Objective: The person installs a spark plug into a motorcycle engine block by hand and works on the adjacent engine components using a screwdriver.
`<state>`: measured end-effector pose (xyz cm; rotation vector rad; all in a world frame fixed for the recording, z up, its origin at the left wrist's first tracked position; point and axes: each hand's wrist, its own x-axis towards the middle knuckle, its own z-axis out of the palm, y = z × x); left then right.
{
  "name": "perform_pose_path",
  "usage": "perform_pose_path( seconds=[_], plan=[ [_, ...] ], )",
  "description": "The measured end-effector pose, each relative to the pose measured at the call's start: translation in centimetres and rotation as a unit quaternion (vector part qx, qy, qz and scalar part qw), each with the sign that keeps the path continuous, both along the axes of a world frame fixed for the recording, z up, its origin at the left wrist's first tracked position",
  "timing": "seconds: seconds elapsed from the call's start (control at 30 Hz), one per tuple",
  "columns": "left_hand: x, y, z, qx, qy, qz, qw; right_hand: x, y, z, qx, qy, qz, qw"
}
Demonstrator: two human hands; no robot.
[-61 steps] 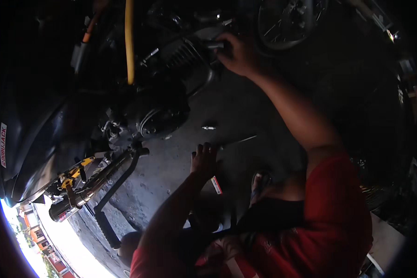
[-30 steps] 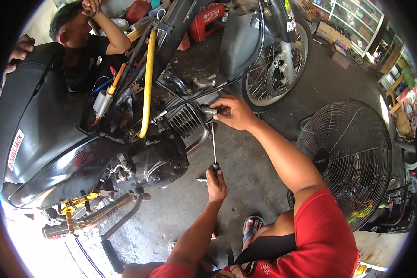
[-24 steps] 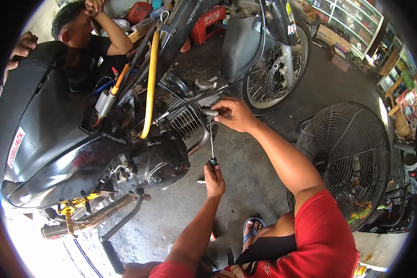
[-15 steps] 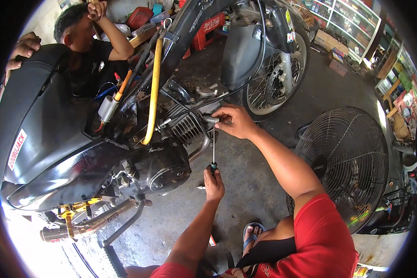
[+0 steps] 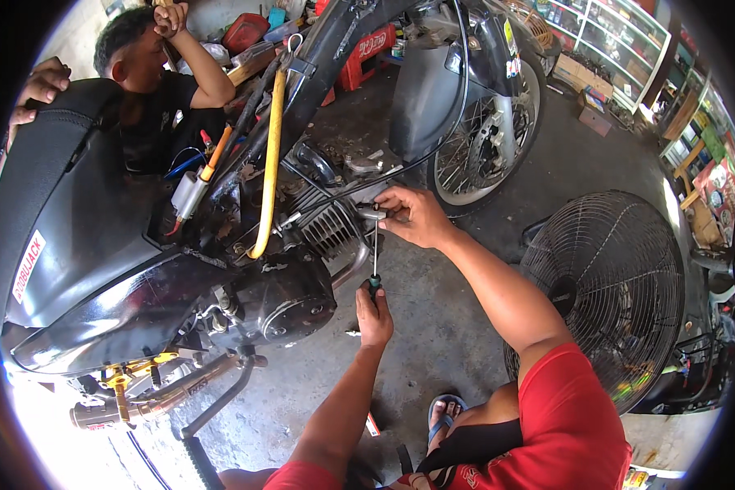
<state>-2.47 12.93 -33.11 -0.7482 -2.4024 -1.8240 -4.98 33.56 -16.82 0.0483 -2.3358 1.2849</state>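
My left hand (image 5: 375,317) is closed round the dark green handle of a screwdriver (image 5: 376,260), whose thin shaft points up toward the engine. At the shaft's far end, my right hand (image 5: 416,218) pinches a small grey metal part (image 5: 372,214) between thumb and fingers. The part is beside the finned engine cylinder (image 5: 335,230) of a black motorcycle (image 5: 122,245). My fingers cover some of it, and I cannot tell whether the screwdriver tip sits in it or only touches it. A black cable passes just above.
Right of my arm stands a large black fan (image 5: 604,294). A yellow tube (image 5: 271,163) hangs from the frame. Beyond the motorcycle is another person (image 5: 159,82) with a raised arm. The front wheel (image 5: 490,139) and a glass cabinet (image 5: 604,41) are farther off.
My left hand has shifted slightly up and left with the screwdriver, nearer the part. My right hand stays almost where it was.
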Motion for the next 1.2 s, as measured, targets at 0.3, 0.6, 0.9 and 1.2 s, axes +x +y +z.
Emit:
perform_pose_path(
  seconds=[0.3, 0.6, 0.9, 1.2],
  plan=[
    [-0.6, -0.9, -0.1, 0.007, -0.012, -0.007, 1.000, -0.1, -0.5, 0.2, 0.074, 0.076, -0.005, 0.994],
    [-0.7, -2.3, 0.7, 0.059, -0.144, -0.028, 0.987, 0.1, -0.9, 0.0, 0.145, 0.116, -0.037, 0.982],
    [0.8, -3.1, 5.1, 0.302, -0.408, -0.001, 0.862, -0.5, -0.5, -1.8, 0.082, 0.132, -0.042, 0.987],
    [1.5, -4.1, 8.4, 0.334, -0.417, 0.024, 0.845, -0.7, -0.7, -1.9, 0.061, 0.123, -0.044, 0.990]
  ],
)
